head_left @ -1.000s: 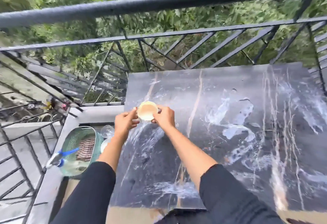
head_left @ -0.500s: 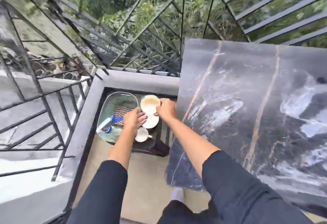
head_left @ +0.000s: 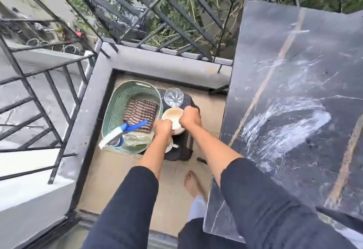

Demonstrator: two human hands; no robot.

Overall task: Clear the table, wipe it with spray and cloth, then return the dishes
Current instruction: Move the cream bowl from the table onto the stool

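Observation:
A cream bowl (head_left: 173, 117) is held over a low dark stool (head_left: 182, 142) beside the table, with my left hand (head_left: 163, 127) gripping its left rim and my right hand (head_left: 190, 117) its right rim. Behind the bowl on the stool stands a clear glass (head_left: 173, 96). A white cup (head_left: 170, 146) peeks out under my left wrist. The dark marble table (head_left: 294, 91) on the right carries white smears. A green basket (head_left: 119, 101) on the floor holds a checked cloth (head_left: 140, 111) and a spray bottle (head_left: 119, 132) with a blue trigger.
Black metal railings (head_left: 59, 83) and a grey kerb (head_left: 157, 62) close in the balcony corner around the basket and stool. My bare foot (head_left: 191, 183) stands on the beige tiled floor (head_left: 110, 174) close to the table's near corner.
Both hands carried the cream bowl off the table's left side and down over the stool. The view swung left and down with them.

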